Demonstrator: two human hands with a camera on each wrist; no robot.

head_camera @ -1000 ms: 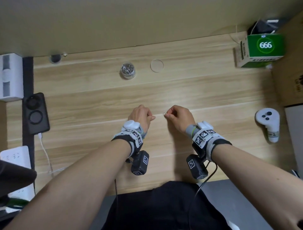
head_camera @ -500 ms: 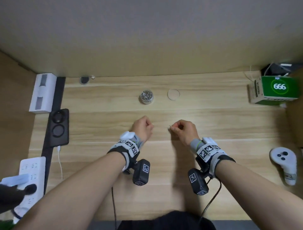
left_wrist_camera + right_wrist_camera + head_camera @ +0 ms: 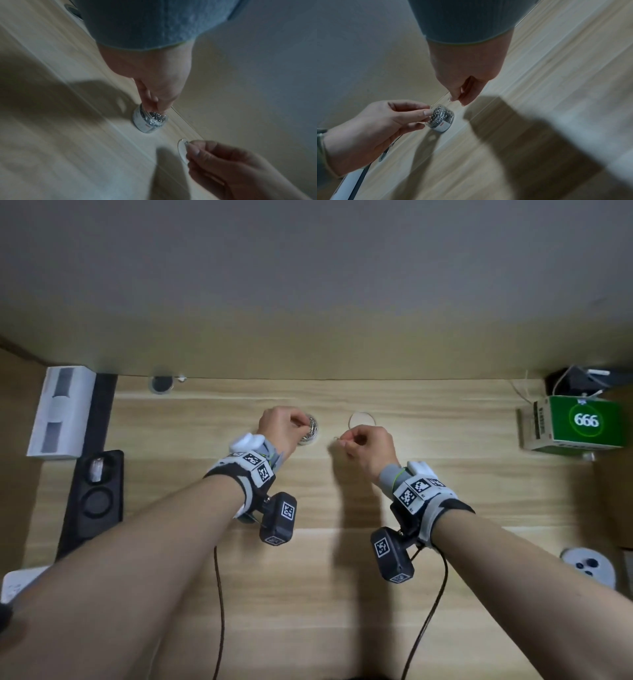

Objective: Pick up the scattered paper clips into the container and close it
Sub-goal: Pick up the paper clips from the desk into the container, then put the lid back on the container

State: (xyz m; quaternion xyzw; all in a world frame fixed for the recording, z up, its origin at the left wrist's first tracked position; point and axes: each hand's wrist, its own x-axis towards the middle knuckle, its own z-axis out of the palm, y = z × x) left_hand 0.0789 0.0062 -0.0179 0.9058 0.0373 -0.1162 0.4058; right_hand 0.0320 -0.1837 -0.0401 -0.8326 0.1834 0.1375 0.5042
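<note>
The left hand [image 3: 281,424] is over the open container [image 3: 310,434], with thumb and fingers [image 3: 418,112] pinched together just above the rim; it probably holds a clip there to drop in, but the clip itself I cannot make out between the fingertips. The container stands upright on the desk [image 3: 308,577], already nearly full of clips [image 3: 154,117], so the hand has to come right above the mouth, otherwise a clip can slide off the heap and fall outside. The right hand [image 3: 364,445] waits just to the right of the container, a little above the wood, and pinches one clip [image 3: 450,99] between thumb and forefinger; a small loop of wire sticks out from the fingertips. I think it holds back because the mouth is too narrow for two hands at once. The lid [image 3: 361,419] lies flat on the desk just behind the right hand, near the container, so closing will need only a short reach. For moving there is much free wood in front of and between the arms. The back edge of the desk meets the wall close behind the container and lid, so the room there is small, and the cable hole [image 3: 161,384] at the back left is a place where a dropped clip could be lost. I see no other loose clips on the desk.
</note>
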